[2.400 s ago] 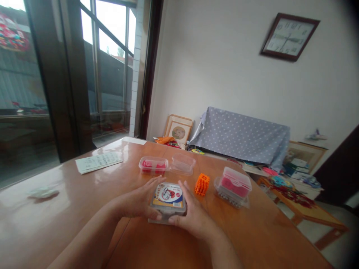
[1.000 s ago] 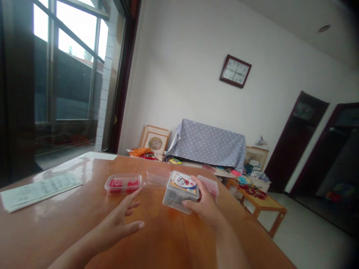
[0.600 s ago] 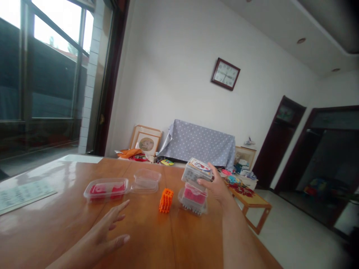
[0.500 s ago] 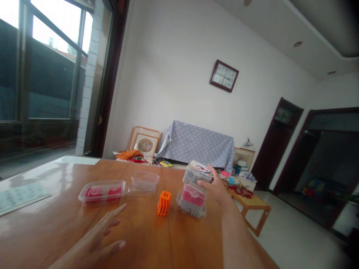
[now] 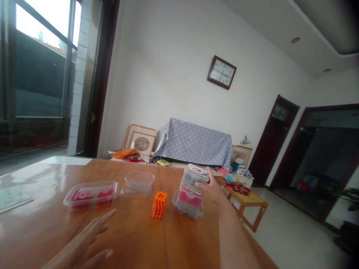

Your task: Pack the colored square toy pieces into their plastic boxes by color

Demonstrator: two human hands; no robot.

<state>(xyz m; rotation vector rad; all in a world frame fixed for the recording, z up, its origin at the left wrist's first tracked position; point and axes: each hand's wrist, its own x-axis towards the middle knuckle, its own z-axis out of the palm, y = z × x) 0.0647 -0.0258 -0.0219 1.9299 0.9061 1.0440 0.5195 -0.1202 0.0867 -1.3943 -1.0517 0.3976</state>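
My right hand grips a small clear plastic box with a printed label on its lid and grey pieces inside. That box sits on or just over a clear box with pink contents; contact between them is hard to tell. Beneath is a clear tray with grey pieces. To the left stands a stack of orange interlocking plastic pieces. My left hand hovers over the table with its fingers spread, holding nothing. Beyond it lies a clear container with pink-red pieces.
A transparent empty container stands at the table's middle back. Printed paper lies at the far left of the wooden table. A low wooden stool with red cloth stands beyond the right edge.
My right hand has lowered the labelled box slightly toward the pink-filled box. My left hand sits a little lower and farther left in view. The whole view has shifted slightly.
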